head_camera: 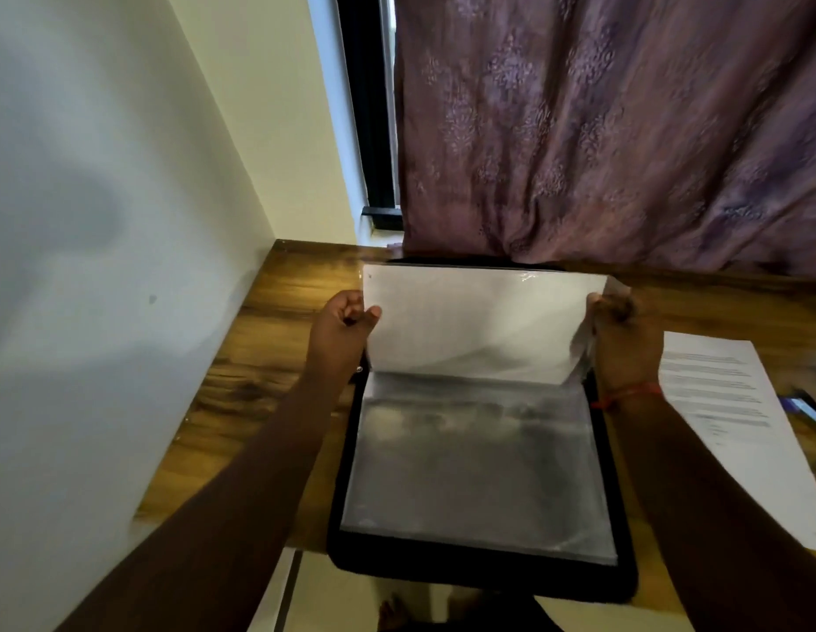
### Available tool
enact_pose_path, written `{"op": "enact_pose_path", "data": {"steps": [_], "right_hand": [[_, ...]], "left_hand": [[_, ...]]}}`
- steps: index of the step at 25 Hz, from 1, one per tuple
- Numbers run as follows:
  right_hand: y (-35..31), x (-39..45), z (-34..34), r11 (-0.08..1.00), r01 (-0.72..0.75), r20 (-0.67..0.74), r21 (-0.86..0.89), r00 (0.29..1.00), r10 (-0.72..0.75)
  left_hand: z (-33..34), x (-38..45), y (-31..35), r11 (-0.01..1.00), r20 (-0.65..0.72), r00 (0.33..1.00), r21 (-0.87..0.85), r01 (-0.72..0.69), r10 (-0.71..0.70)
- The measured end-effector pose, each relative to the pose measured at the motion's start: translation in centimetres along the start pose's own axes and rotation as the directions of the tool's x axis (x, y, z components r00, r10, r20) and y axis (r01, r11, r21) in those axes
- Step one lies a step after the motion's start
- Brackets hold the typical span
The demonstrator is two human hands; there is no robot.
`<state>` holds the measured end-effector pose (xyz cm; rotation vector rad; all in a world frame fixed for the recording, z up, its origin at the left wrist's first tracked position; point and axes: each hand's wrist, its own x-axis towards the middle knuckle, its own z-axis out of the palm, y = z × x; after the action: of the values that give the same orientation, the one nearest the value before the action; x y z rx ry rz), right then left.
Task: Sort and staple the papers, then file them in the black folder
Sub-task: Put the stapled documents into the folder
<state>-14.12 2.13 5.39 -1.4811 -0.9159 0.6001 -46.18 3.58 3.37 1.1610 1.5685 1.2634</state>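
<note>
- At far left: pale wall (101, 266) running alongside the wooden surface (242, 380).
- Left of centre: left hand (344, 323) raised over the surface, fingers (351, 307) curled, thumb pinching the left edge of an upright plastic sleeve (479, 321) with a white sheet inside.
- At centre: black folder (479, 572) lying open on the surface, near edge overhanging it; clear, glossy sleeve pages (479, 467) flat within, the lifted sleeve standing up from the spine line.
- Behind, at top: purple patterned curtain (602, 130) hanging down to the surface's far edge.
- Right of centre: right hand (622, 335) gripping the sleeve's right edge, fingers wrapped round it, red thread (629, 395) at the wrist.
- At far right: printed papers (734, 412) lying flat on the surface, just beside the folder; blurred dark object (807, 405) at their right edge, kind impossible to tell.
</note>
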Motion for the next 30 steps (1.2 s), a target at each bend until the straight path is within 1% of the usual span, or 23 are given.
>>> {"op": "enact_pose_path", "data": {"steps": [2,3,4,6,7,9,10,12,13,15,16,18,20,21,24,27,30], "right_hand": [[0.8,2.7,1.1,0.996,-0.089,0.02,0.003,0.996,0.089],[1.4,4.1,1.5,0.991,-0.132,0.056,0.006,0.99,0.132],[2.4,5.6,1.9,0.985,-0.17,0.097,-0.011,0.981,0.17],[3.9,7.6,2.4,0.969,-0.229,0.155,-0.095,0.958,0.242],[4.9,8.5,2.7,0.958,-0.242,0.173,-0.152,0.948,0.266],[6.2,9.5,3.7,0.941,-0.243,0.184,-0.234,0.94,0.288],[7.2,9.8,4.2,0.935,-0.23,0.189,-0.27,0.939,0.286],[8.9,10.4,5.0,0.899,-0.215,0.23,-0.38,0.92,0.318],[9.6,10.4,5.4,0.875,-0.201,0.256,-0.44,0.906,0.337],[11.1,10.2,5.8,0.816,-0.102,0.314,-0.57,0.89,0.331],[11.7,9.8,6.0,0.767,-0.022,0.334,-0.642,0.892,0.306],[12.1,8.3,6.3,0.642,0.168,0.381,-0.748,0.901,0.208],[11.9,6.1,6.3,0.56,0.291,0.418,-0.776,0.901,0.111],[12.0,5.2,6.1,0.527,0.321,0.428,-0.787,0.899,0.092],[11.9,1.9,4.5,0.474,0.372,0.456,-0.798,0.887,0.071],[11.8,-0.5,2.8,0.488,0.403,0.484,-0.774,0.874,0.046],[11.3,-3.8,0.3,0.534,0.38,0.481,-0.755,0.875,0.057]], "left_hand": [[1.3,3.0,-0.8,0.999,-0.001,0.999,-0.026,0.036,-0.036],[2.0,4.5,-1.3,0.998,-0.008,0.998,-0.031,0.056,-0.057],[2.7,5.8,-1.8,0.998,-0.045,0.997,-0.015,0.065,-0.066],[3.9,7.6,-1.9,0.995,-0.095,0.992,0.039,0.092,-0.088],[4.5,8.3,-2.0,0.991,-0.087,0.99,0.063,0.114,-0.109],[5.5,9.4,-2.5,0.973,-0.009,0.99,0.183,0.14,-0.14],[5.8,9.6,-3.1,0.952,0.036,0.99,0.282,0.119,-0.134],[6.1,9.9,-5.1,0.87,0.146,0.985,0.493,0.005,-0.089],[6.2,9.9,-5.8,0.807,0.204,0.977,0.587,-0.068,-0.067],[6.4,9.5,-6.9,0.653,0.275,0.961,0.734,-0.187,-0.034],[6.6,9.1,-7.2,0.584,0.293,0.956,0.777,-0.237,-0.002],[7.0,7.9,-7.3,0.459,0.346,0.937,0.825,-0.329,0.049],[7.1,6.7,-7.7,0.381,0.387,0.921,0.847,-0.371,0.036],[7.2,6.0,-7.9,0.355,0.396,0.918,0.855,-0.377,0.022],[6.8,3.2,-8.1,0.338,0.429,0.903,0.854,-0.396,-0.028],[7.0,0.0,-8.9,0.326,0.481,0.876,0.833,-0.446,-0.03],[7.1,-3.9,-9.2,0.3,0.558,0.83,0.793,-0.53,-0.008]]}}
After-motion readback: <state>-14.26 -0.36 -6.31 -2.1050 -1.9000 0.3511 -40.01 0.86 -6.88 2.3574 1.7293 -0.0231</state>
